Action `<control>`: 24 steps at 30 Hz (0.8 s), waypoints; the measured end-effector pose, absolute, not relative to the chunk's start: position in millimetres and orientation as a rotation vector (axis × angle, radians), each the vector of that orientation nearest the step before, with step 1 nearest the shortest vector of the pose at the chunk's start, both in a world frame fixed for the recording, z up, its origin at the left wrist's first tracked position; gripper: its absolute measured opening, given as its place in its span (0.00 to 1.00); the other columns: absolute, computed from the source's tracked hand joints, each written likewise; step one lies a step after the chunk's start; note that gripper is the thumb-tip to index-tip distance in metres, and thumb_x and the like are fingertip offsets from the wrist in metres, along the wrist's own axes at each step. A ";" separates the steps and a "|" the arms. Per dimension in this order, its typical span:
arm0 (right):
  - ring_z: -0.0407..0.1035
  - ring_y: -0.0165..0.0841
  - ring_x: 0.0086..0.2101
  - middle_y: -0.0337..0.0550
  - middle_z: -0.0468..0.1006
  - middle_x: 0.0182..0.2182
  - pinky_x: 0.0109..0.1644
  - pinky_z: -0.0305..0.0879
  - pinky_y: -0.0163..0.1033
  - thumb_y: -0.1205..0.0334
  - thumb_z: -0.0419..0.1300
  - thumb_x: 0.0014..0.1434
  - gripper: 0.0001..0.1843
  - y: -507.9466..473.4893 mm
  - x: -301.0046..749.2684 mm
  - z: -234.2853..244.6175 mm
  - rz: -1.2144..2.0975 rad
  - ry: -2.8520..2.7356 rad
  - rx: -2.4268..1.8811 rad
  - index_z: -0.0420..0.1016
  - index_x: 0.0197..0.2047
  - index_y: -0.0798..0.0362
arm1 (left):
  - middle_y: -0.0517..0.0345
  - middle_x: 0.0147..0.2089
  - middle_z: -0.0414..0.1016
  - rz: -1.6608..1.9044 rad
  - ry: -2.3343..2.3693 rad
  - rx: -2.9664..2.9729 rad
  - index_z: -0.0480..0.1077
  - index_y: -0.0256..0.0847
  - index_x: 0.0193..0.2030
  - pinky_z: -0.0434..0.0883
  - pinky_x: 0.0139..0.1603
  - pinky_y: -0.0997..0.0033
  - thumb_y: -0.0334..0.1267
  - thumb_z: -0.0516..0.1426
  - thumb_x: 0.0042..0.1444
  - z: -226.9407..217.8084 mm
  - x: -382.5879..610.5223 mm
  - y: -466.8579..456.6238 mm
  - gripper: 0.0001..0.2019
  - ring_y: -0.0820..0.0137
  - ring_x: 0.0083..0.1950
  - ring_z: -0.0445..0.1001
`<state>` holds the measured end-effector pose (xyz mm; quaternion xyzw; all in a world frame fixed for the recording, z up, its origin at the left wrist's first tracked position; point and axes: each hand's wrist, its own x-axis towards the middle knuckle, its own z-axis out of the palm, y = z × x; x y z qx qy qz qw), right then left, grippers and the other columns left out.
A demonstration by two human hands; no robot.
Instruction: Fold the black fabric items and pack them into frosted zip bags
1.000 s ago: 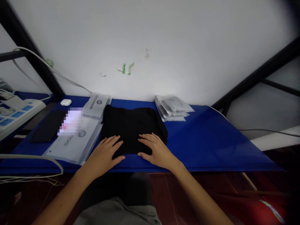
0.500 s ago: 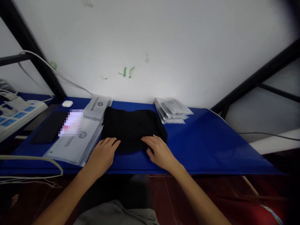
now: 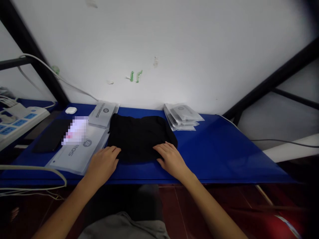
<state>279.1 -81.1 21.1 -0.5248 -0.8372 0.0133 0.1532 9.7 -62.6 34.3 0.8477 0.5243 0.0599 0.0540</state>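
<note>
both the left hand (image 3: 104, 164) and the right hand (image 3: 171, 159) are resting bent fingers on the near corners of a folded black cloth (image 3: 142, 136), lying near the front edge of the blue desk (image 3: 219, 156); whether they are gripping, i cannot tell. it is probably feeling light and limp, needing both corners held. frosted, printed plastic bags (image 3: 78, 156) are crowding its left side; a pale bag stack (image 3: 185, 113) is sitting by the back edge.

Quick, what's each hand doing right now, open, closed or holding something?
Left hand: fingers at the black cloth, near left corner; grip can't be told.
Right hand: fingers on its near right part; grip can't be told.
</note>
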 end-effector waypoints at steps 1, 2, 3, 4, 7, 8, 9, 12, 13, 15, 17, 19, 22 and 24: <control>0.71 0.40 0.48 0.48 0.78 0.46 0.61 0.61 0.56 0.77 0.56 0.50 0.23 -81.2 279.6 21.0 0.047 -2.391 -1.504 0.72 0.49 0.52 | 0.50 0.50 0.75 0.186 1.587 2.577 0.71 0.40 0.50 0.71 0.48 0.57 0.25 0.50 0.57 34.4 8.8 -62.7 0.17 0.59 0.49 0.74; 0.72 0.40 0.48 0.48 0.78 0.45 0.60 0.61 0.55 0.78 0.56 0.50 0.22 -81.4 280.3 21.1 0.065 -2.376 -1.503 0.72 0.48 0.52 | 0.50 0.51 0.75 0.185 1.580 2.579 0.72 0.40 0.49 0.71 0.48 0.58 0.25 0.50 0.57 34.7 7.7 -63.0 0.17 0.59 0.50 0.74; 0.72 0.39 0.47 0.46 0.79 0.44 0.60 0.61 0.55 0.78 0.55 0.50 0.21 -81.8 281.1 21.7 0.090 -2.358 -1.505 0.73 0.46 0.52 | 0.50 0.51 0.75 0.180 1.570 2.578 0.72 0.40 0.49 0.71 0.49 0.58 0.25 0.51 0.56 35.3 6.4 -63.5 0.17 0.59 0.50 0.73; 0.73 0.39 0.46 0.45 0.79 0.43 0.59 0.62 0.54 0.78 0.55 0.51 0.20 -82.4 281.9 22.8 0.122 -2.339 -1.508 0.73 0.45 0.52 | 0.50 0.51 0.75 0.171 1.558 2.571 0.72 0.40 0.49 0.71 0.50 0.59 0.25 0.51 0.56 36.3 5.1 -64.2 0.17 0.59 0.51 0.73; 0.74 0.38 0.43 0.43 0.80 0.40 0.53 0.67 0.50 0.76 0.55 0.51 0.17 -85.2 284.4 30.7 0.252 -2.281 -1.531 0.74 0.42 0.51 | 0.53 0.49 0.75 0.134 1.525 2.503 0.73 0.41 0.48 0.70 0.50 0.60 0.25 0.51 0.55 42.7 1.3 -66.6 0.17 0.61 0.51 0.73; 0.74 0.38 0.43 0.42 0.80 0.40 0.51 0.68 0.48 0.75 0.56 0.52 0.16 -86.2 284.9 34.9 0.305 -2.258 -1.538 0.75 0.42 0.50 | 0.54 0.49 0.75 0.126 1.520 2.471 0.73 0.42 0.48 0.70 0.50 0.61 0.26 0.51 0.56 45.7 0.1 -67.2 0.16 0.61 0.51 0.73; 0.74 0.38 0.43 0.42 0.80 0.40 0.50 0.69 0.47 0.75 0.56 0.52 0.16 -86.9 285.3 39.6 0.361 -2.229 -1.542 0.75 0.42 0.50 | 0.55 0.48 0.76 0.126 1.523 2.438 0.73 0.43 0.48 0.70 0.49 0.61 0.27 0.51 0.57 48.9 -1.0 -67.6 0.16 0.62 0.50 0.73; 0.75 0.36 0.42 0.39 0.81 0.40 0.48 0.69 0.42 0.73 0.56 0.53 0.15 -86.2 285.3 54.7 0.515 -2.125 -1.538 0.75 0.41 0.49 | 0.57 0.50 0.76 0.172 1.564 2.360 0.73 0.45 0.49 0.70 0.48 0.61 0.31 0.50 0.60 58.3 -4.1 -66.7 0.15 0.62 0.49 0.75; 0.75 0.35 0.41 0.38 0.81 0.40 0.47 0.69 0.41 0.72 0.56 0.53 0.14 -84.4 285.2 59.1 0.550 -2.093 -1.539 0.75 0.40 0.48 | 0.58 0.51 0.76 0.196 1.585 2.339 0.73 0.45 0.49 0.70 0.48 0.61 0.33 0.50 0.60 61.0 -4.9 -65.4 0.14 0.62 0.49 0.75; 0.75 0.34 0.38 0.37 0.81 0.37 0.44 0.69 0.40 0.70 0.56 0.54 0.12 -78.2 285.4 65.4 0.589 -2.040 -1.544 0.76 0.39 0.48 | 0.59 0.51 0.77 0.241 1.624 2.306 0.73 0.47 0.49 0.70 0.48 0.61 0.35 0.51 0.61 65.6 -5.7 -61.0 0.13 0.61 0.50 0.75; 0.75 0.34 0.37 0.36 0.81 0.35 0.43 0.70 0.40 0.68 0.57 0.54 0.10 -69.2 285.6 67.6 0.581 -2.006 -1.558 0.76 0.38 0.48 | 0.60 0.50 0.78 0.282 1.645 2.282 0.73 0.48 0.49 0.71 0.48 0.61 0.36 0.51 0.61 68.7 -4.4 -54.1 0.13 0.61 0.49 0.76; 0.75 0.34 0.36 0.37 0.81 0.34 0.42 0.70 0.40 0.67 0.58 0.55 0.08 -59.5 284.9 65.9 0.510 -1.985 -1.611 0.76 0.38 0.48 | 0.60 0.49 0.78 0.335 1.664 2.289 0.72 0.47 0.50 0.71 0.48 0.60 0.36 0.51 0.61 69.5 0.0 -45.7 0.13 0.61 0.49 0.76; 0.74 0.40 0.41 0.45 0.80 0.41 0.45 0.71 0.46 0.66 0.59 0.56 0.13 -50.1 279.4 57.7 0.177 -1.987 -1.713 0.75 0.46 0.51 | 0.51 0.52 0.76 0.517 1.785 2.415 0.70 0.41 0.54 0.71 0.50 0.58 0.35 0.50 0.62 64.4 12.9 -35.7 0.15 0.57 0.52 0.73; 0.71 0.44 0.49 0.52 0.76 0.49 0.52 0.68 0.51 0.65 0.57 0.59 0.17 -50.3 272.9 49.7 -0.070 -2.028 -1.696 0.72 0.52 0.54 | 0.43 0.56 0.71 0.687 1.872 2.534 0.66 0.34 0.58 0.68 0.54 0.54 0.34 0.48 0.63 56.3 23.3 -34.0 0.18 0.54 0.57 0.69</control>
